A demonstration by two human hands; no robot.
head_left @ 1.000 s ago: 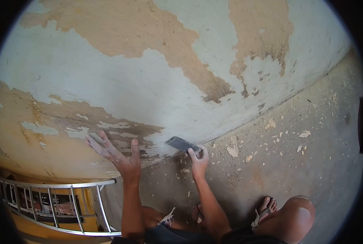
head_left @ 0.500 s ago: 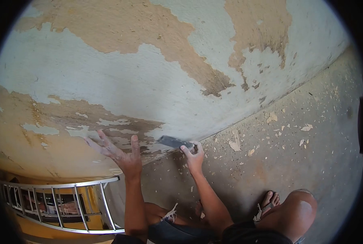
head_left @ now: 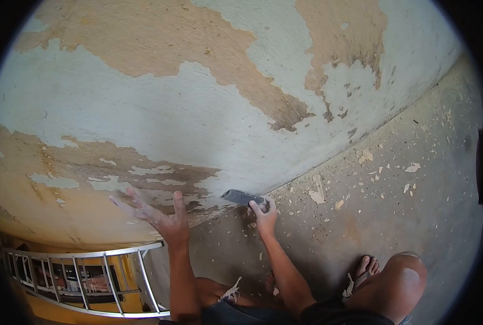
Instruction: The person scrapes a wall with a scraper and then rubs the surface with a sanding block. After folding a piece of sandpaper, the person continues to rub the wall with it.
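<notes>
My right hand (head_left: 265, 215) is closed round the near end of a dark grey, flat oblong scraper (head_left: 241, 197). Its far end points left, at the lower part of a wall (head_left: 144, 119) with peeling pale paint. Fingers spread wide, my left hand (head_left: 163, 219) holds nothing and overlaps the lower wall in this view. Just above it lies a patch of bared brown plaster (head_left: 182, 176) with ragged flakes of paint still around it.
Paint chips (head_left: 317, 196) litter the grey concrete floor (head_left: 328, 244) along the wall's foot. An aluminium ladder (head_left: 106, 281) stands at the lower left. My bent knee (head_left: 406, 279) and sandalled foot (head_left: 367, 266) are at the lower right.
My right hand has shifted slightly right and down with the scraper, away from the bared patch. My left hand stays spread in nearly the same place. The view has tilted a little.
</notes>
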